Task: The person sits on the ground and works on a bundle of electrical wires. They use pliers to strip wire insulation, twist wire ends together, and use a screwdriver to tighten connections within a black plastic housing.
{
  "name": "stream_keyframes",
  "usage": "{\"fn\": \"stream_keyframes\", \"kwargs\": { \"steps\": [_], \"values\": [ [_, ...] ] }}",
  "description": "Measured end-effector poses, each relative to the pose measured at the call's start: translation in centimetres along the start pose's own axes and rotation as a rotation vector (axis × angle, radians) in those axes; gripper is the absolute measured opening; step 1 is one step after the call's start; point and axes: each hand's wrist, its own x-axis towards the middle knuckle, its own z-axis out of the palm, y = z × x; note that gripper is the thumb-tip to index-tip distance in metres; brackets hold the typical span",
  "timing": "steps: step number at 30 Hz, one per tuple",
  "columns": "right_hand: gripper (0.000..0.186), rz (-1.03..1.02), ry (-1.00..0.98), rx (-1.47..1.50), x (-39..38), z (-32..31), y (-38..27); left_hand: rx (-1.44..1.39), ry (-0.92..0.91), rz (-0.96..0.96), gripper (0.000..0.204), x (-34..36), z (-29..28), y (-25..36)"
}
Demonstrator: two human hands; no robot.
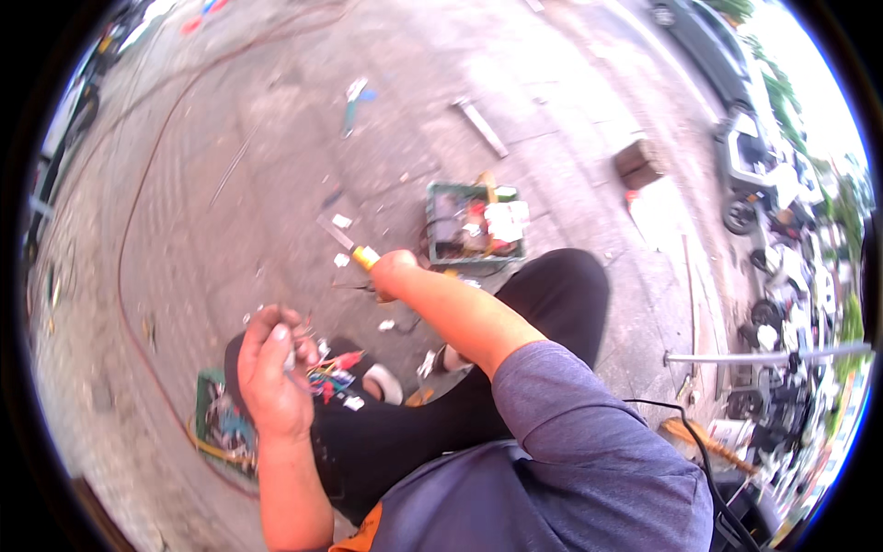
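My right hand [395, 273] is closed round a yellow-handled tool [365, 257] with a long, flat metal blade, pointing away to the left over the paving. Whether it is a knife or another bladed tool is blurred. Lower left, my left hand [276, 368] is raised with its fingers curled and pinched on thin wires [307, 329], partly hidden by the fingers. A bundle of coloured wires with connectors [336, 373], in red, yellow, blue and green, hangs beside this hand over my dark trouser leg. The two hands are apart.
A green crate [430, 225] of mixed parts stands beyond my right forearm; another green crate [207, 405] is at lower left. Pliers [349, 118], a metal bar [480, 127] and a wooden block [640, 164] lie farther off. A hose [138, 198] curves along the left; parked scooters [768, 248] line the right.
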Motion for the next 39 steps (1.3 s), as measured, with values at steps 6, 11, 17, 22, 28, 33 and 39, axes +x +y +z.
{"fn": "stream_keyframes", "kwargs": {
  "steps": [6, 11, 17, 22, 28, 33, 39],
  "values": [
    [0.035, 0.003, 0.411, 0.269, -12.8, -10.1, 5.1, 0.235, -0.050, 0.217, 0.024, -0.2, 0.1, -1.4],
    [0.028, -0.306, 0.903, 0.785, -21.3, -10.3, 1.3, 0.403, -0.014, 0.310, 0.023, 0.4, -1.0, -1.4],
    [0.033, -0.570, 1.203, 1.071, -25.2, -7.7, -6.4, 0.515, -0.083, 0.244, 0.017, -0.5, -1.1, -1.7],
    [0.041, -0.569, 1.242, 1.042, -24.9, -6.6, -7.2, 0.282, -0.153, 0.151, 0.026, -0.3, -0.3, -1.6],
    [0.042, -0.595, 1.218, 1.064, -23.5, -6.4, -7.6, 0.112, -0.199, 0.058, 0.037, 0.8, -3.4, -1.1],
    [0.037, -0.559, 1.278, 1.064, -22.8, -5.7, -7.6, 0.173, -0.127, 0.044, 0.038, 1.1, -3.7, -1.1],
    [0.038, -0.510, 1.316, 0.941, -23.0, -5.7, -6.3, 0.158, 0.010, 0.055, 0.031, 0.5, -2.7, -0.6]
  ]
}}
